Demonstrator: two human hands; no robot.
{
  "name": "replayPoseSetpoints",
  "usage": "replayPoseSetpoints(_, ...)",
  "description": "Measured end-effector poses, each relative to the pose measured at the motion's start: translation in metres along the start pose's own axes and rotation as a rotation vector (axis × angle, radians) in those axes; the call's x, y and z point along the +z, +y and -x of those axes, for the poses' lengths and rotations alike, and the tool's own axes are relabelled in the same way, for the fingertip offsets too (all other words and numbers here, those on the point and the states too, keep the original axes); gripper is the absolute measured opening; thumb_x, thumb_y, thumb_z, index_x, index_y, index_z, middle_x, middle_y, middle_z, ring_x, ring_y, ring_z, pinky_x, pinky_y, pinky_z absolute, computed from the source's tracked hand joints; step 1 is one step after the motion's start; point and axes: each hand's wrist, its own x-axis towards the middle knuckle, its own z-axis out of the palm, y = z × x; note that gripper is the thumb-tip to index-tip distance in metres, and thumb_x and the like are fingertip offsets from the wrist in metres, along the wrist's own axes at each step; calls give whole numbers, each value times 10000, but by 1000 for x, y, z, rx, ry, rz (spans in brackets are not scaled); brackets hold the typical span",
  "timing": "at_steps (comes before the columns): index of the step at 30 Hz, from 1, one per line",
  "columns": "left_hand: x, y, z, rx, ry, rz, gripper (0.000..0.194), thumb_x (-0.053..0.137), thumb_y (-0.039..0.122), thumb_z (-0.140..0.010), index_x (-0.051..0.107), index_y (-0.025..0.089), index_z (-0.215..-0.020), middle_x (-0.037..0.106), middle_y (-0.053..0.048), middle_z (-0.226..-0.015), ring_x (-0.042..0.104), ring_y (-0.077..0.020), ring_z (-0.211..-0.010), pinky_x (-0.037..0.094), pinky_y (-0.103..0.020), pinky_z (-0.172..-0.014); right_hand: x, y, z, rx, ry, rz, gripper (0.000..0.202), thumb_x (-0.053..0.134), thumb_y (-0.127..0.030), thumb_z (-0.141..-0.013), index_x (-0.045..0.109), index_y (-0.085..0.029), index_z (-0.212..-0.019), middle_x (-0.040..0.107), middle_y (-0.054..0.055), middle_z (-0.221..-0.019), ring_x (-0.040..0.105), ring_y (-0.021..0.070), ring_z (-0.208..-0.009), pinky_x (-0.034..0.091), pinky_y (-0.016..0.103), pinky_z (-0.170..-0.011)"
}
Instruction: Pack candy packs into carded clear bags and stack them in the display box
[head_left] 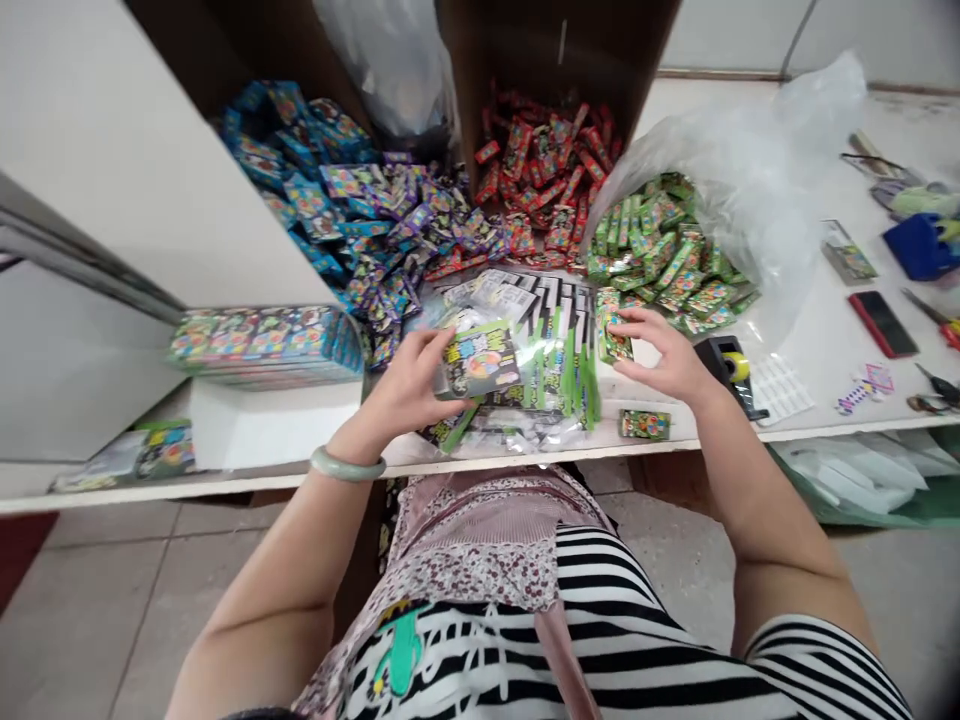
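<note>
My left hand [409, 385], with a pale green bangle at its wrist, is closed on the left edge of a black-and-green printed packet [484, 360]. That packet is tilted above a fanned pile of similar clear plastic packets [564, 360]. To the right of the pile, my right hand [664, 355] has its thumb and fingers on a small green box [609, 322] with colourful print. A heap of like green boxes [675, 250] lies just beyond it in a clear bag. One more small box [644, 424] lies near the table's front edge.
Heaps of blue boxes [307, 190], purple boxes [409, 205] and red boxes [555, 165] lie at the back. Stacked display boxes [259, 345] stand left. On the right are a tape dispenser [727, 370], a label sheet [778, 388], a phone [883, 323] and scissors [934, 318].
</note>
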Motion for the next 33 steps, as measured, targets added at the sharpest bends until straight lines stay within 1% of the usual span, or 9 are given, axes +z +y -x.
replayPoseSetpoints(2, -1, 9, -3, 32, -1, 17, 1057, 812, 524, -709, 273, 190, -1555, 447, -178, -1360, 503, -363, -1277, 441, -553, -1108, 2, -38, -12, -167, -93, -78, 465, 727, -373, -862, 639, -324, -1316, 513, 75, -1455, 506, 315, -1340, 391, 530, -1154)
replayPoseSetpoints(4, -1, 14, -5, 59, -8, 29, 1085, 828, 540, -691, 277, 172, -1550, 443, -188, -1349, 499, -372, -1273, 448, -547, -1094, 6, -67, -25, -279, -188, -75, 465, 719, -336, -860, 636, -328, -1318, 492, 74, -1467, 507, 315, -1331, 407, 526, -1141)
replayPoseSetpoints(7, -1, 15, -2, 77, -16, 26, 1082, 838, 557, -675, 305, 182, -1538, 452, -193, -1340, 492, -385, -1270, 449, -555, -1073, 14, -84, -40, -340, -289, 25, 431, 709, -292, -849, 659, -285, -1276, 504, 108, -1429, 518, 326, -1301, 432, 540, -1109)
replayPoseSetpoints(10, -2, 12, 5, 62, -19, 31, 1071, 833, 561, -679, 308, 197, -1538, 454, -186, -1336, 493, -380, -1260, 442, -558, -1070, 18, -86, -45, -342, -325, 100, 404, 711, -295, -849, 666, -256, -1249, 513, 135, -1398, 520, 338, -1284, 440, 561, -1090)
replayPoseSetpoints(13, -4, 10, 12, 49, -19, 37, 1087, 820, 578, -689, 281, 187, -1548, 440, -187, -1343, 486, -376, -1262, 441, -544, -1074, 15, -86, -44, -354, -370, 81, 395, 694, -298, -866, 654, -258, -1257, 509, 130, -1405, 526, 330, -1277, 447, 551, -1085)
replayPoseSetpoints(20, -2, 13, 13, 111, -27, 62, 1096, 808, 605, -692, 281, 182, -1555, 432, -201, -1367, 472, -389, -1281, 434, -568, -1077, 10, -90, -46, -335, -438, 137, 407, 703, -306, -862, 653, -243, -1261, 507, 144, -1405, 530, 333, -1266, 453, 554, -1074)
replayPoseSetpoints(24, -1, 15, 13, 134, -55, 151, 1087, 806, 612, -692, 292, 192, -1553, 444, -192, -1361, 485, -373, -1278, 445, -561, -1082, 11, -92, -49, -388, -422, 203, 381, 698, -301, -865, 666, -221, -1236, 518, 160, -1384, 520, 352, -1265, 454, 577, -1063)
replayPoseSetpoints(27, -1, 17, 13, 119, -69, 187, 1074, 813, 596, -692, 295, 209, -1550, 448, -181, -1365, 492, -365, -1284, 444, -555, -1096, 13, -94, -50, -401, -412, 244, 351, 687, -279, -865, 687, -214, -1210, 539, 157, -1356, 523, 365, -1246, 465, 588, -1040)
replayPoseSetpoints(33, -3, 19, 12, 88, -102, 228, 1057, 830, 547, -683, 315, 211, -1543, 458, -179, -1384, 496, -366, -1297, 439, -549, -1110, 12, -93, -50, -380, -418, 210, 335, 665, -307, -886, 685, -248, -1216, 556, 126, -1360, 550, 334, -1219, 476, 563, -1039)
